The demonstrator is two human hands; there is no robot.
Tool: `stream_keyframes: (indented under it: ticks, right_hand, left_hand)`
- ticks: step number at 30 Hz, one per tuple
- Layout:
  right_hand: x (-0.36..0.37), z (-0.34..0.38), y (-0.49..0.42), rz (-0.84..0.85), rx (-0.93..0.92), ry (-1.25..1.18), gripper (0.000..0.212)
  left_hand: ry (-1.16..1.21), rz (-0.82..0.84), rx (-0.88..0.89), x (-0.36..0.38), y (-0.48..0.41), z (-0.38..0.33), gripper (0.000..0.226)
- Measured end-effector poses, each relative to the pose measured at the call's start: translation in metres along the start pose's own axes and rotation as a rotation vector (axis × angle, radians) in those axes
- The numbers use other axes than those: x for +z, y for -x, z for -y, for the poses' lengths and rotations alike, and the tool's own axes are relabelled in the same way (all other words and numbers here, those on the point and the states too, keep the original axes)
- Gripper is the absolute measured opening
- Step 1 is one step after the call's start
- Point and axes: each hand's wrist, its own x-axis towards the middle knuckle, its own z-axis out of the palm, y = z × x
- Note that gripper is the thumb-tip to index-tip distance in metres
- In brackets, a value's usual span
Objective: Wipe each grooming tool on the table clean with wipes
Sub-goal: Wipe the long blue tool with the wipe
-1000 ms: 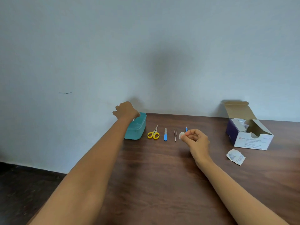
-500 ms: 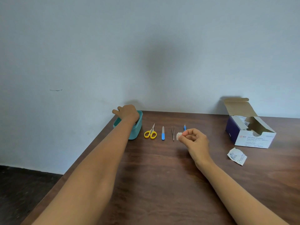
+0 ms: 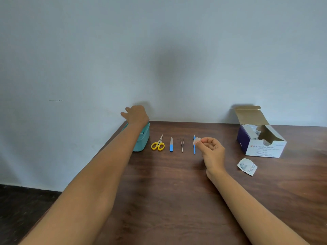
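The white front panel of the open cardboard box [image 3: 261, 147] at the right of the worktop [image 3: 177, 191] reads "BD" beside a small red logo, then "Alcohol Swabs". The finer lines beneath are too small to read. The torn sachet [image 3: 247, 166] nearby bears print, also illegible.

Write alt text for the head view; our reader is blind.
A right hand pinches a small wipe beside scissors, nail file, tweezers and a blue tool on a wooden table; the left hand reaches over a teal container.
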Motion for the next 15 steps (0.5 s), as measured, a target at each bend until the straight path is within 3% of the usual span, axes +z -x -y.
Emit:
stream_keyframes:
  ticks: [3, 7, 10, 15]
  right_hand:
    - [-0.004, 0.003, -0.003, -0.084, 0.075, -0.204, 0.021]
    - [-0.01, 0.005, -0.006, -0.14, 0.162, -0.378, 0.022]
    - [-0.014, 0.006, -0.007, -0.167, 0.194, -0.495, 0.02]
    - [-0.015, 0.007, -0.01, -0.192, 0.211, -0.572, 0.02]
  left_hand:
    - [0.138, -0.085, 0.113, -0.018, 0.01, -0.027, 0.032]
    - [0.304, 0.051, 0.249, -0.015, 0.048, -0.068, 0.027]
    - [0.244, 0.148, 0.318, 0.005, 0.08, -0.094, 0.031]
    - [0.08, 0.112, 0.351, 0.032, 0.114, -0.121, 0.033]
